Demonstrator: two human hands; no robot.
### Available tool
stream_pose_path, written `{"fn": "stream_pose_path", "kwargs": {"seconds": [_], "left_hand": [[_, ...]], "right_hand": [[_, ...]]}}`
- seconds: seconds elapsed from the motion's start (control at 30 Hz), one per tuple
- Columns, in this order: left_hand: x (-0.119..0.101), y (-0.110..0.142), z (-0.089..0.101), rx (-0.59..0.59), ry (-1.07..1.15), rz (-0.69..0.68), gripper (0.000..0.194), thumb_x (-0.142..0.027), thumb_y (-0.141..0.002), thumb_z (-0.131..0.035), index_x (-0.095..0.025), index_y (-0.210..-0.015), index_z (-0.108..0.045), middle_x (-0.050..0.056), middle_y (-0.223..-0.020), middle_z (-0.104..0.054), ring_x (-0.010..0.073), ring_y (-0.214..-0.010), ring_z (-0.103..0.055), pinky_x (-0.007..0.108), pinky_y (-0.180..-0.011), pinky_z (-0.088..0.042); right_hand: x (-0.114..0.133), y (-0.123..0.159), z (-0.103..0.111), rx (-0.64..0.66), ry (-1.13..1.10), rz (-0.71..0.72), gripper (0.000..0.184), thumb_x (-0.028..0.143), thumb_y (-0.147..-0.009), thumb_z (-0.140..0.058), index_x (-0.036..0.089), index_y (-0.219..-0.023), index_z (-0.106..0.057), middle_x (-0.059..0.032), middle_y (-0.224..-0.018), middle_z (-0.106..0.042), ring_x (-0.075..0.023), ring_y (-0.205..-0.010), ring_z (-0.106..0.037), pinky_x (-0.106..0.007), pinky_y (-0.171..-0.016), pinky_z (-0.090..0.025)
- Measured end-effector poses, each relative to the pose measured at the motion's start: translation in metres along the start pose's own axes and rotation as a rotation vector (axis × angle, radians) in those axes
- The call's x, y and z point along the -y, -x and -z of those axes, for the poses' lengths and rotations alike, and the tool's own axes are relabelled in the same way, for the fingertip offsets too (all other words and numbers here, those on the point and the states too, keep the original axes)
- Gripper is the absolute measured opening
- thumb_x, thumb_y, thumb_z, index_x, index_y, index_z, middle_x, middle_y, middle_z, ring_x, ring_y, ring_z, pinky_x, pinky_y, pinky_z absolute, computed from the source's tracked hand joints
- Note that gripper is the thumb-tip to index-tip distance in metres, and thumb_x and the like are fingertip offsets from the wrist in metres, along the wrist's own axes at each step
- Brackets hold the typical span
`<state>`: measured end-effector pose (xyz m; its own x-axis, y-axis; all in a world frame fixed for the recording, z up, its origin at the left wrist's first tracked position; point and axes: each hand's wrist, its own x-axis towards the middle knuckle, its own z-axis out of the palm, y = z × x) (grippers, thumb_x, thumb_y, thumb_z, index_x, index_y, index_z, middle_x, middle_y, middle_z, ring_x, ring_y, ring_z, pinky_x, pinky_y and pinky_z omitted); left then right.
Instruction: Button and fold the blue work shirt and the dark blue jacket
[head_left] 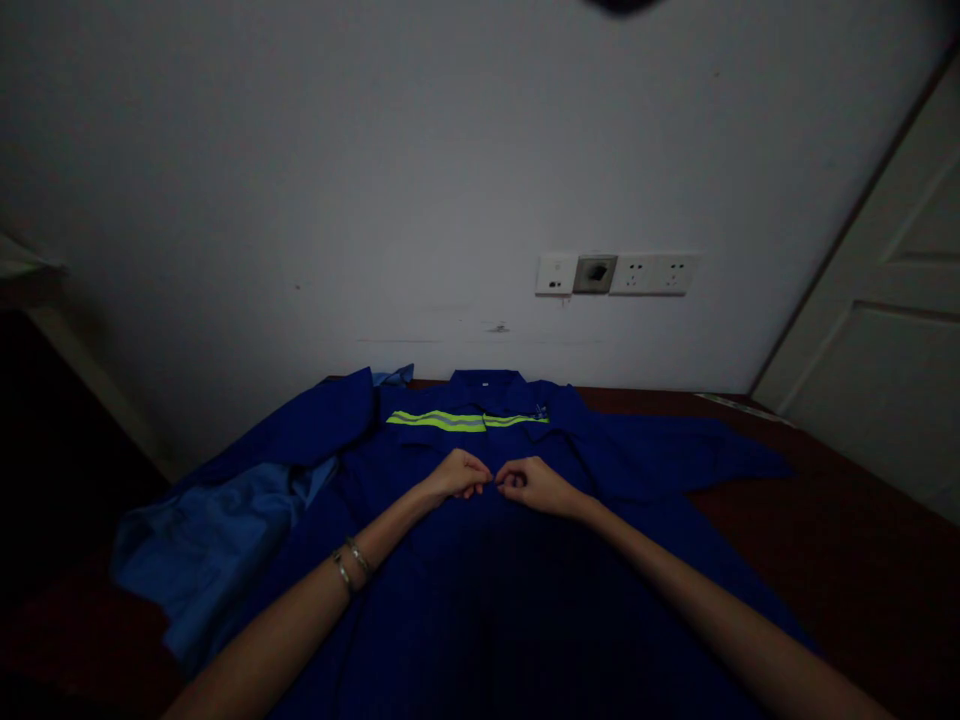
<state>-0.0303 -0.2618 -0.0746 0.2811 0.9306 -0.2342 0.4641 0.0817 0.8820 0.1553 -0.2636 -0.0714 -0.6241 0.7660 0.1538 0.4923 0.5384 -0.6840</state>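
Note:
A dark blue work jacket (420, 520) with a collar lies spread out, front side up. A yellow-green and grey reflective strip (439, 421) crosses its chest. My left hand (459, 474), with bangles on the wrist, pinches the jacket's front at the middle, below the strip. Just to its right, my right hand (534, 484) has thumb and fingers closed on the front opening too. The fingertips of both hands almost meet; whatever small part lies between them is too dim to make out.
Lighter blue cloth (217, 530) lies crumpled at the left, partly under the jacket's sleeve. The dark red surface (817, 540) shows at the right. Behind rises a pale wall (420, 200) with sockets (649, 274). A panelled door (900, 330) stands at the right, a dark object (60, 420) at the left.

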Motion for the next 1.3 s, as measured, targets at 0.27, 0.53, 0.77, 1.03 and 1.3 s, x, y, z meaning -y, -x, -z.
{"fn": "stream_pose_path", "kwargs": {"seconds": [0.27, 0.53, 0.77, 1.03, 1.3], "left_hand": [[-0.001, 0.004, -0.001, 0.047, 0.108, -0.008, 0.015, -0.021, -0.068, -0.052, -0.01, -0.058, -0.057, -0.004, -0.041, -0.049, 0.0031, -0.028, -0.035, 0.016, -0.03, -0.021], [0.0, 0.004, -0.003, 0.0, 0.2, -0.024, 0.011, -0.02, -0.067, -0.05, -0.011, -0.066, -0.057, -0.004, -0.045, -0.051, 0.0031, -0.029, -0.036, 0.016, -0.029, -0.021], [-0.006, 0.01, -0.002, -0.005, 0.212, 0.0, 0.014, -0.025, -0.067, -0.055, -0.011, -0.068, -0.057, -0.003, -0.05, -0.054, 0.0037, -0.033, -0.042, 0.015, -0.031, -0.027], [-0.013, 0.029, 0.008, 0.119, 0.074, 0.042, 0.029, -0.038, -0.063, -0.065, -0.01, -0.065, -0.061, -0.001, -0.052, -0.055, 0.0045, -0.036, -0.045, 0.016, -0.033, -0.032], [-0.006, 0.025, -0.016, -0.065, 0.095, 0.024, 0.028, -0.036, -0.061, -0.067, -0.011, -0.065, -0.056, -0.004, -0.049, -0.053, 0.0039, -0.031, -0.039, 0.016, -0.03, -0.025]], "right_hand": [[0.001, 0.002, -0.004, 0.003, 0.106, 0.02, 0.021, 0.028, -0.073, -0.055, 0.019, -0.089, -0.063, -0.0008, -0.076, -0.064, -0.0123, -0.066, -0.057, -0.021, -0.057, -0.037], [0.001, 0.001, -0.006, -0.069, 0.197, 0.052, 0.017, 0.025, -0.072, -0.06, 0.02, -0.088, -0.06, -0.0012, -0.082, -0.061, -0.0128, -0.073, -0.055, -0.021, -0.062, -0.038], [0.004, 0.0, -0.004, -0.062, 0.012, -0.014, 0.007, 0.019, -0.07, -0.061, 0.016, -0.076, -0.061, 0.0007, -0.068, -0.058, -0.0089, -0.058, -0.051, -0.019, -0.053, -0.037], [-0.005, -0.006, -0.008, -0.051, -0.497, -0.181, 0.022, 0.032, -0.063, -0.067, 0.013, -0.072, -0.06, 0.0032, -0.055, -0.052, -0.0078, -0.049, -0.048, -0.018, -0.04, -0.042], [-0.008, -0.008, -0.01, -0.055, -0.57, -0.215, 0.032, 0.039, -0.061, -0.067, 0.012, -0.077, -0.063, 0.0017, -0.058, -0.055, -0.0074, -0.048, -0.048, -0.019, -0.039, -0.041]]}}
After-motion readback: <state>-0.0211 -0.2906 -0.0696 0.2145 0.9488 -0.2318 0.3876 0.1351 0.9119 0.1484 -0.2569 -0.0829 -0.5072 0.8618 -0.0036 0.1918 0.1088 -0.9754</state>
